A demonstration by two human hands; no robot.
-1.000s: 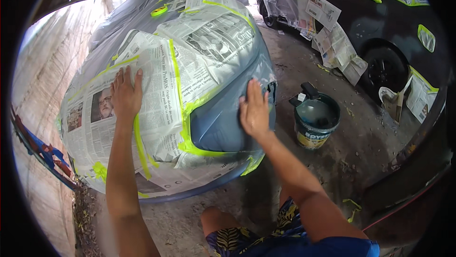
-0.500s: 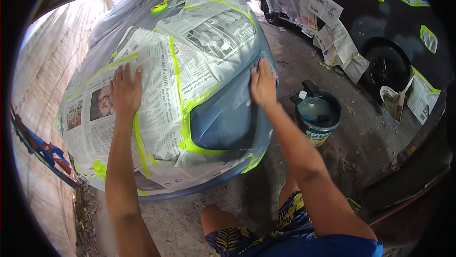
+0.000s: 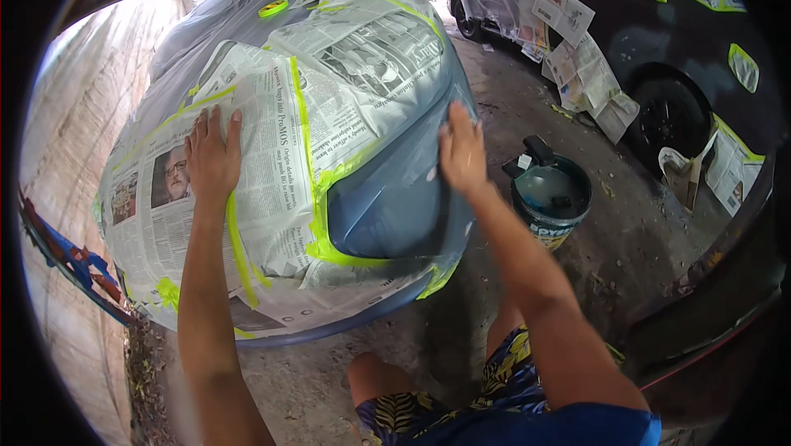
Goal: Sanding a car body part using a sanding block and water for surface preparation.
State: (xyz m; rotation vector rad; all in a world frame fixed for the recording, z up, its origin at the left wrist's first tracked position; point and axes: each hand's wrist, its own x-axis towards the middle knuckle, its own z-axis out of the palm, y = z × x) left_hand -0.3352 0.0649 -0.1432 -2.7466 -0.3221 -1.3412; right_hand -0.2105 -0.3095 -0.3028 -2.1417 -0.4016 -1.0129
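Note:
My left hand (image 3: 214,153) lies flat with fingers a little apart on the newspaper (image 3: 272,141) taped over the car's end. Over the outer side of the bare blue-grey panel (image 3: 391,207) is my right hand (image 3: 464,153), its fingers stretched along the surface and smeared by motion. Whether anything thin is under those fingers is hidden. Bright yellow-green masking tape (image 3: 320,223) borders the bare panel, which has a few pale spots.
A dark bucket (image 3: 527,211) of cloudy liquid stands on the ground to the right, with black blocks (image 3: 540,151) at its rim and inside. Behind it is a dark car (image 3: 700,42), partly masked with newspaper. A yellow tape roll (image 3: 273,7) rests on the plastic sheeting (image 3: 210,34).
My right hand has slid slightly down and right along the panel. My left hand stays on the newspaper; the whole view has shifted slightly.

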